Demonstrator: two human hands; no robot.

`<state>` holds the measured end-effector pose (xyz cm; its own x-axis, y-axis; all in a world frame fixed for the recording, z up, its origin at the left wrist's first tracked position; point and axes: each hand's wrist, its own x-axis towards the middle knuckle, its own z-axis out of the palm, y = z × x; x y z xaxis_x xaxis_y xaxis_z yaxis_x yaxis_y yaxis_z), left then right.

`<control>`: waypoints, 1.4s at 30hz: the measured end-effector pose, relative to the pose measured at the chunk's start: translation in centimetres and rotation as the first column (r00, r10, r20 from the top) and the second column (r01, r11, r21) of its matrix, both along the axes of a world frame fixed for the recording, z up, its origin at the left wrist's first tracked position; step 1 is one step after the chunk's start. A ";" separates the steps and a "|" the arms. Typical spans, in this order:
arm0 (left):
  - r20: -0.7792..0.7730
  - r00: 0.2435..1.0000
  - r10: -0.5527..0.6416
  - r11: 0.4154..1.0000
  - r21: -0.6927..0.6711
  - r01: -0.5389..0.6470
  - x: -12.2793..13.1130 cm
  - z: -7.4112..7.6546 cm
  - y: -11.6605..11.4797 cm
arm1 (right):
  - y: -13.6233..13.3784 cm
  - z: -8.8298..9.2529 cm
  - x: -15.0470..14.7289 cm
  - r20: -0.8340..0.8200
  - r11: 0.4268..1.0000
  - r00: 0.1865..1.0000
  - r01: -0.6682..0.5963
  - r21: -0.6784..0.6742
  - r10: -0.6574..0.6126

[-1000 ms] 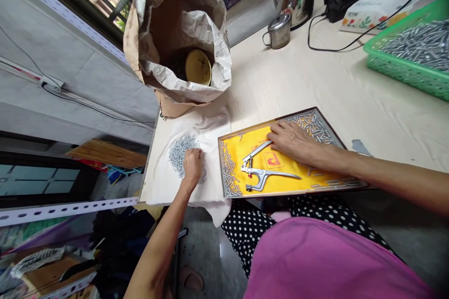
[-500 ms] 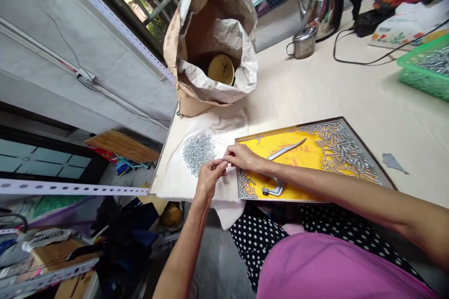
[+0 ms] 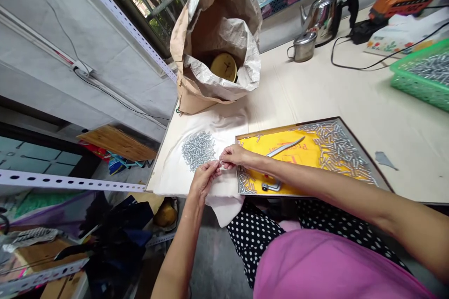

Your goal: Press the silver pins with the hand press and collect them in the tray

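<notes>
My left hand [image 3: 206,176] and my right hand [image 3: 233,155] meet fingertip to fingertip over the white cloth [image 3: 171,178], both closed in a pinch. Whatever lies between the fingers is too small to make out. Just left of them is a heap of small silver screw-like pieces [image 3: 198,149]. To the right lies a shallow tray [image 3: 288,127] lined with yellow, with more slim metal pieces [image 3: 342,149] gathered at its right end and a few at its left corner. A silver metal tool [image 3: 286,146] rests in the tray, partly hidden under my right forearm.
Behind the heap stands a large paper sack [image 3: 189,88] with a round yellow object [image 3: 223,67] inside. Further back are a metal cup [image 3: 303,47], a kettle [image 3: 324,16] and an orange device [image 3: 401,2]. A green basket [image 3: 417,88] of metal pieces sits at the right edge.
Both hands have shifted slightly left and toward me, staying together in a pinch; my right hand has drawn a little away from the tray's edge. The whole view has also moved slightly.
</notes>
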<state>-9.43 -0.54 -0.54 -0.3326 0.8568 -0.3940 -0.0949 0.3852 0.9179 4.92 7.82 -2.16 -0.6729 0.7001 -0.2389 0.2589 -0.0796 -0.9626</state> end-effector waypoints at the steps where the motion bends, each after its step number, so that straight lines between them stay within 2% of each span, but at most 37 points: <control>1: -0.051 0.998 0.045 0.999 0.021 -0.044 -0.1 0.2 0.0 | 0.1 0.4 0.1 0.021 1.000 1.000 0.005 0.025 -0.006; 3: -0.206 0.972 0.117 0.991 0.087 -0.100 0.0 0.6 -0.1 | 0.3 1.3 0.9 0.054 0.996 0.998 0.026 0.083 -0.030; 6: -0.341 0.936 0.087 0.991 0.129 -0.045 1.5 1.4 -0.5 | 0.4 2.4 4.5 0.083 0.956 0.995 0.033 0.291 -0.060; 8: -0.322 0.947 -0.005 0.995 0.093 0.037 3.4 1.7 -1.0 | -0.2 2.6 8.3 0.207 0.798 0.978 -0.118 0.591 -0.009; 9: -0.294 0.954 -0.058 0.995 0.059 0.079 4.6 1.7 -1.2 | -0.7 2.5 10.4 0.295 0.736 0.955 -0.185 0.652 -0.021; 11: -0.228 0.960 -0.161 0.987 -0.026 0.159 6.9 1.6 -1.6 | -2.2 1.6 14.7 0.436 0.672 0.896 -0.274 0.688 -0.081; 14: -0.163 0.944 -0.288 0.953 -0.142 0.266 9.8 0.9 -1.7 | -4.7 -1.1 19.5 0.541 0.630 0.831 -0.353 0.692 -0.128; 17: -0.224 0.892 -0.393 0.912 -0.215 0.348 11.2 0.0 -1.3 | -6.5 -3.7 21.8 0.553 0.617 0.816 -0.351 0.704 -0.167; 20: -0.335 0.822 -0.460 0.881 -0.288 0.376 11.6 -0.6 -0.7 | -6.9 -4.8 22.3 0.543 0.613 0.824 -0.346 0.710 -0.163; 23: -0.412 0.763 -0.498 0.861 -0.337 0.380 11.9 -0.8 -0.2 | -6.6 -4.5 22.2 0.524 0.615 0.835 -0.328 0.717 -0.167; 28: -0.489 0.679 -0.548 0.836 -0.340 0.430 12.3 -0.6 0.2 | -6.4 -3.4 21.9 0.523 0.643 0.837 -0.312 0.699 -0.162; 31: -0.453 0.673 -0.585 0.809 -0.382 0.446 12.3 -0.6 0.3 | -6.5 -3.0 22.0 0.528 0.664 0.836 -0.313 0.679 -0.146; 33: -0.396 0.697 -0.598 0.792 -0.426 0.437 12.3 -0.7 0.4 | -6.7 -3.1 22.1 0.503 0.671 0.853 -0.293 0.681 -0.137; 37: -0.286 0.741 -0.608 0.760 -0.478 0.440 12.1 -1.0 0.7 | -6.9 -3.7 22.3 0.429 0.656 0.891 -0.236 0.717 -0.148; 42: -0.257 0.687 -0.679 0.706 -0.483 0.517 11.7 -1.4 1.0 | -7.0 -3.6 22.5 0.433 0.651 0.892 -0.253 0.716 -0.130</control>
